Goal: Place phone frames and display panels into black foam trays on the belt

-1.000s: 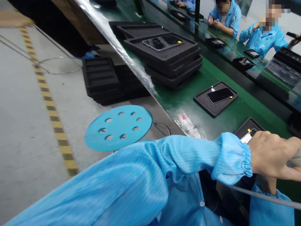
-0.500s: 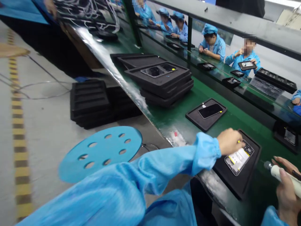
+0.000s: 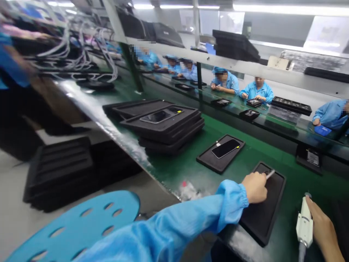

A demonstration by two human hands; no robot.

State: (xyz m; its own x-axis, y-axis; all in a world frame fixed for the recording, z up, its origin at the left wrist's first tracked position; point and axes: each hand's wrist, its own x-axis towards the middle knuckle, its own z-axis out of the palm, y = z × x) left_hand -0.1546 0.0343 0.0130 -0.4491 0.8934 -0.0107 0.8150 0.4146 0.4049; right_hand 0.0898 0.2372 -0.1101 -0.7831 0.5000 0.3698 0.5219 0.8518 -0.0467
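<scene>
My left hand is closed on a smartphone, of which only a thin pale edge shows past the fingers. It is tipped up over a black foam tray on the green bench; the rest of it is hidden behind the hand. Over the bench at the right, my right hand grips a white electric screwdriver, its tip pointing away from me and its cable running down. Farther along, another black tray holds a dark-screened phone with a yellow tab.
Stacked black trays stand at the left of the bench, with a phone on top. Below the edge are a blue stool seat with holes and more stacked trays. Several co-workers sit across a glass-like divider; a person stands at far left.
My left hand has lifted the opened phone from lying flat in the tray and turned it on edge. The screwdriver has swung from slanting to nearly upright in my right hand. The view has tilted up.
</scene>
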